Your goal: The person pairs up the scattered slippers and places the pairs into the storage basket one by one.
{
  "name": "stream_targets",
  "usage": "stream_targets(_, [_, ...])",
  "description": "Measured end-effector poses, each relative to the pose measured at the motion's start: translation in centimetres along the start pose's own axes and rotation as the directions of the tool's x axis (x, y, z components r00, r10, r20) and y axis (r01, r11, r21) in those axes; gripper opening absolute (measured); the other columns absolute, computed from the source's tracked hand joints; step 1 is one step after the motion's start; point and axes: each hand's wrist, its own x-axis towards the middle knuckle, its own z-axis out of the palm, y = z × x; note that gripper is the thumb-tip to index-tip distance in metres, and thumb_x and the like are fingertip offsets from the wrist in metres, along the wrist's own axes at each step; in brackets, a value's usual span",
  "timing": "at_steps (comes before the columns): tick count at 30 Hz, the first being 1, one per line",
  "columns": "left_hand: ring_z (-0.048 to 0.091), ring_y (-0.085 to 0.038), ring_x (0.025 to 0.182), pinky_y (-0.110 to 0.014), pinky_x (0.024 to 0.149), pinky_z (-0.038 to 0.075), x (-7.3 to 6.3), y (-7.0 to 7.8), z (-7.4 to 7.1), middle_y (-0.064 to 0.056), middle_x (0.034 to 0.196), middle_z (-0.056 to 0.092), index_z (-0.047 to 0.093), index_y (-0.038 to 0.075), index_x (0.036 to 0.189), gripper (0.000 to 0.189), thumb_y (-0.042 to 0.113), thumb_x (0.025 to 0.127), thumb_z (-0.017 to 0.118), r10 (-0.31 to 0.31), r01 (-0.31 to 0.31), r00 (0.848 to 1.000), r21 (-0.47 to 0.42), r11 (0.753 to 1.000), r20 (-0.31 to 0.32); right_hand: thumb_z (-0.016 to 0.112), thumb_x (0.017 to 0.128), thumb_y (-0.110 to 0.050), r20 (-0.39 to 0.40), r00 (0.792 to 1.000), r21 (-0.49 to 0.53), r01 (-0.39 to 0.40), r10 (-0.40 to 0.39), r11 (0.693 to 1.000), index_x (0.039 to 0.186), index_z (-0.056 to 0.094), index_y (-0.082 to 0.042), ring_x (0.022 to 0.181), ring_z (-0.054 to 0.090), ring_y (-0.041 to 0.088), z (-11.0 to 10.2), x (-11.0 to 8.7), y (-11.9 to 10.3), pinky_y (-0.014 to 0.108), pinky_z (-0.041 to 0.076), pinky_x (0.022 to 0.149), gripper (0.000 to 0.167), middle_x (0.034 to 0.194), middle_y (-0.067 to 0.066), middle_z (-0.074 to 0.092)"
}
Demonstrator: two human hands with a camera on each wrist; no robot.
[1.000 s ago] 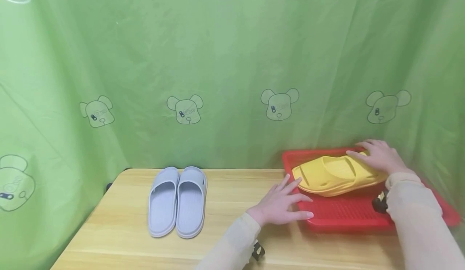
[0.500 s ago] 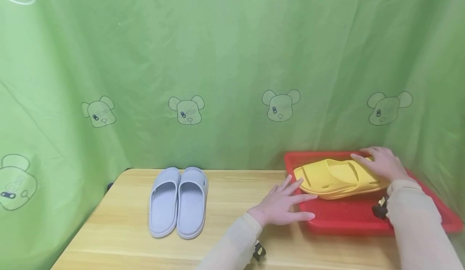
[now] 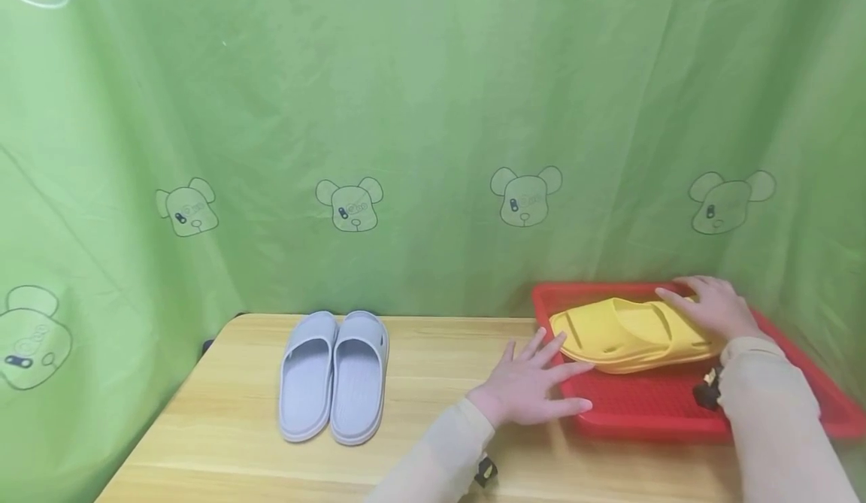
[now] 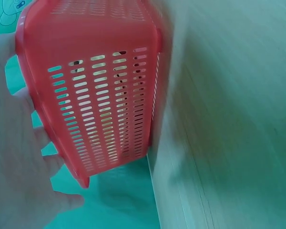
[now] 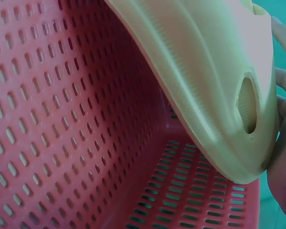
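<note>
Yellow slippers (image 3: 595,326), apparently a pair put together, lie in a red basket (image 3: 649,428) with slotted walls. My right hand (image 3: 713,309) holds their right end, thumb on top and fingers over the far side. In the right wrist view, fingers (image 5: 283,78) bend round the slipper's edge (image 5: 214,95), which slopes over the perforated basket. My left hand (image 3: 521,386) has its fingers spread at the basket's left rim. The left wrist view shows these fingertips along the rim of the basket (image 4: 95,43), with yellow showing through the slots.
A pair of grey slippers (image 3: 331,383) sits side by side on the wooden table (image 3: 223,405), left of the basket. Behind the table hangs a green curtain (image 3: 433,127) printed with bear heads. It also closes off the right side near the basket.
The yellow slippers and my right hand have sunk lower into the basket. My left hand has stayed at the rim. The head view has shifted slightly.
</note>
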Motion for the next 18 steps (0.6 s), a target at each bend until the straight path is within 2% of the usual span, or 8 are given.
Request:
stream_targets(11, [-0.005, -0.021, 0.154, -0.06, 0.12, 0.018, -0.18, 0.13, -0.04, 0.013, 0.164, -0.008, 0.01, 0.062, 0.145, 0.057, 0.076, 0.092, 0.025, 0.001, -0.001, 1.0, -0.02, 1.0, 0.001, 0.04, 0.095, -0.064, 0.029, 0.999, 0.012, -0.018, 0.017, 1.0, 0.144, 0.037, 0.003, 0.128, 0.02, 0.062, 0.21, -0.25, -0.08, 0.079, 0.021, 0.093, 0.083, 0.143, 0.039, 0.03])
stream_targets(18, [-0.004, -0.021, 0.154, -0.06, 0.12, 0.019, -0.26, 0.16, -0.1, 0.014, 0.164, -0.006, 0.014, 0.061, 0.145, 0.057, 0.075, 0.092, 0.027, 0.003, -0.004, 1.0, -0.039, 0.999, -0.011, 0.04, 0.095, -0.064, 0.047, 0.999, 0.011, -0.024, 0.024, 1.0, 0.146, 0.034, 0.003, 0.129, 0.016, 0.062, 0.3, -0.33, -0.16, 0.078, 0.022, 0.093, 0.084, 0.143, 0.039, 0.027])
